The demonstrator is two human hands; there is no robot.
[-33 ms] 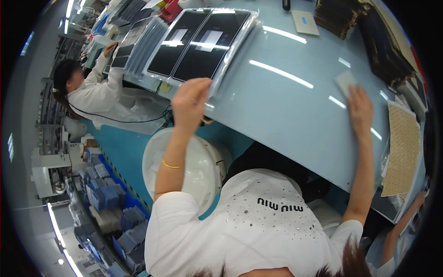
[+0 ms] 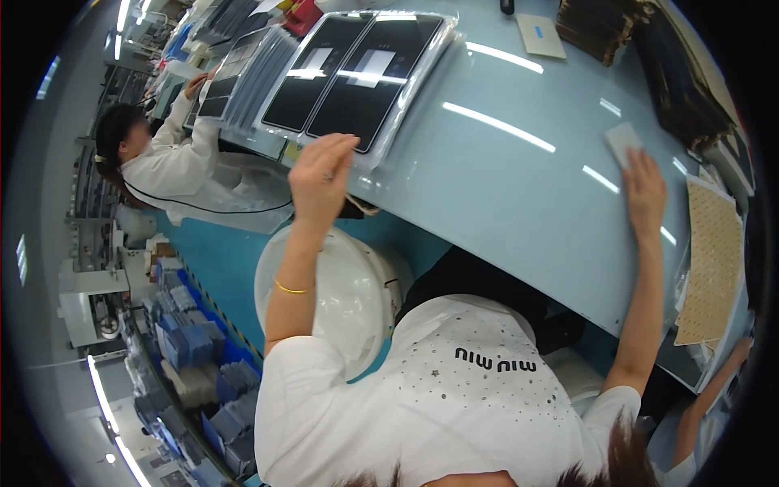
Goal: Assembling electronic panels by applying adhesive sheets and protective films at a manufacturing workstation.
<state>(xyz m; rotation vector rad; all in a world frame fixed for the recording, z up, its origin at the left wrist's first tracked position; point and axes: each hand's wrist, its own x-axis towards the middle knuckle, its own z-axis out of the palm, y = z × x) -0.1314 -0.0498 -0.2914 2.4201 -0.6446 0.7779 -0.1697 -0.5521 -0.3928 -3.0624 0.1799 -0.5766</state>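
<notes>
My left hand (image 2: 320, 180) hovers just off the table's near edge, above a white round bin (image 2: 345, 312). Its fingertips are pinched together close to the near corner of the black rectangular panels (image 2: 357, 101); whatever is between them, if anything, cannot be made out. Those panels lie side by side on clear plastic film. Over on the right, my right hand (image 2: 647, 195) rests on the glossy pale-blue table (image 2: 503, 195), its fingers on the lower end of a small pale rectangular card (image 2: 623, 144).
Beside the panels stands a row of plastic-wrapped sheets (image 2: 256, 81), where a person in white (image 2: 174, 166) works. Dark worn stacks (image 2: 677, 81) and a perforated tan board (image 2: 710, 260) line the right side. A pale square piece (image 2: 540, 36) lies at the back. Another person's arm (image 2: 714, 390) shows lower right.
My left hand has drawn a little left, away from the panels' corner, still pinched. My right hand has slid slightly right, and the pale card has moved with it.
</notes>
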